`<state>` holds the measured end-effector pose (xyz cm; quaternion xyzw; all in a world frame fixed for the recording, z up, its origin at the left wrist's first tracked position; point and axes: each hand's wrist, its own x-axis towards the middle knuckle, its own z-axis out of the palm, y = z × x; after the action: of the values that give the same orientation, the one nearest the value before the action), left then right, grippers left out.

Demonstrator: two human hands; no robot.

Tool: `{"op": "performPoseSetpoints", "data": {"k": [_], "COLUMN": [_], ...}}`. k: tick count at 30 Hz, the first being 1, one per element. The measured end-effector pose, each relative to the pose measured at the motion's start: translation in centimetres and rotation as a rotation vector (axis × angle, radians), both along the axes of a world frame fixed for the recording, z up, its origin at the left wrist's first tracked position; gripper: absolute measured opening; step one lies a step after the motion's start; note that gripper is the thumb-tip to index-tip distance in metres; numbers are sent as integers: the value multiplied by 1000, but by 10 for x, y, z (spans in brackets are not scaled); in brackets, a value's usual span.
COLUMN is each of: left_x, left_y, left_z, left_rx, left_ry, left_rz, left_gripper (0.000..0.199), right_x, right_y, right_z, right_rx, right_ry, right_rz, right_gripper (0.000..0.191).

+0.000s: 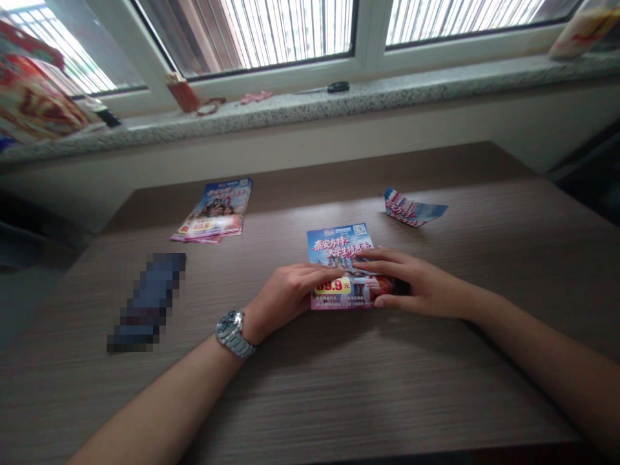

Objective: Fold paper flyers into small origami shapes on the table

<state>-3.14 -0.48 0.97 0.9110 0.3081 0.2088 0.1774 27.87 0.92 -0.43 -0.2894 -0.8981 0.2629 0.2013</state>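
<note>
The flyer (341,247) lies to the right of the flyer stack (217,205). The left hand (285,294) rests on it, grip not determinable; the right hand (414,282) touches it, thumb and fingers apart.

Counter (339,387) brown, fine wood grain running side to side. Beyond its far edge, a plain pale wall (290,145), low, topped by a sill (271,103) of speckled grey stone. Above that, windows in a thick pale frame (371,39), panes edged dark. Close-set upright bars (290,29) outside; behind them, bright daylight, mostly washed out. Pale sheen on the counter toward the far edge; near edge duller. Past the right edge, a dark form (593,174), too dim to identify. Past the left edge, dark, blurred shapes (19,226), likewise unclear.
</note>
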Motion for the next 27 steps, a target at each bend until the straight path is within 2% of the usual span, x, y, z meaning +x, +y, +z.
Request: {"op": "performPoseSetpoints", "data": {"k": [4, 5, 10, 15, 20, 27], "left_x": [-1, -1, -2, 1, 7, 12], "left_y": [-2, -2, -2, -4, -6, -6], "left_z": [-1, -1, -4, -1, -1, -3], "left_rx": [-3, 0, 25, -9, -16, -98], "left_ry": [-4, -5, 3, -16, -112, -291], "left_rz": [43, 46, 70, 50, 111, 255], "left_gripper": [33, 34, 35, 32, 29, 60], "right_x": [1, 1, -1, -2, -4, -13], "right_y": [-2, -2, -2, -3, -5, -5], "right_z": [5, 7, 12, 12, 11, 9], "right_rx": [-34, -35, 18, -12, -57, -246], "right_ry": [21, 48, 174, 185, 147, 193], "right_rz": [21, 18, -49, -103, -206, -319], "right_gripper": [82, 81, 34, 13, 15, 21]}}
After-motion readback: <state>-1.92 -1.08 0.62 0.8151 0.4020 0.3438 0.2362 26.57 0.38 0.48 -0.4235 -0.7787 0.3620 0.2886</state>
